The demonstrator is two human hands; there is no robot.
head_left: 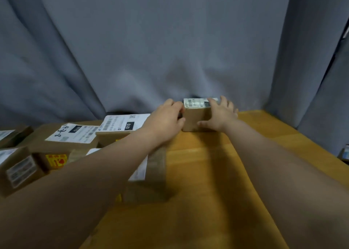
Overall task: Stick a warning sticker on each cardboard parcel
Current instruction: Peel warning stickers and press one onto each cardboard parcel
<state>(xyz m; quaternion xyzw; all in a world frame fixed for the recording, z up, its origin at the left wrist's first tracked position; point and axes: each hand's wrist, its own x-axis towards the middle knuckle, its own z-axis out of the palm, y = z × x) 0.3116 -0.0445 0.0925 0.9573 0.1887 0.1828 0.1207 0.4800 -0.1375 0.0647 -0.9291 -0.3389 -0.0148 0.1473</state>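
Note:
A small cardboard parcel (194, 117) with a white shipping label on top stands at the far edge of the wooden table (217, 173). My left hand (166, 119) grips its left side, fingers curled at the top corner. My right hand (220, 114) holds its right side, fingers spread over the top and thumb low against the front face. Both arms are stretched far forward. No loose sticker shows in either hand.
Several cardboard parcels crowd the left side: one with a handwritten label (69, 135), one beside it (120, 128), one bearing a yellow warning sticker (56, 161), another under my left forearm (151, 173). A grey curtain (151, 50) hangs behind the table.

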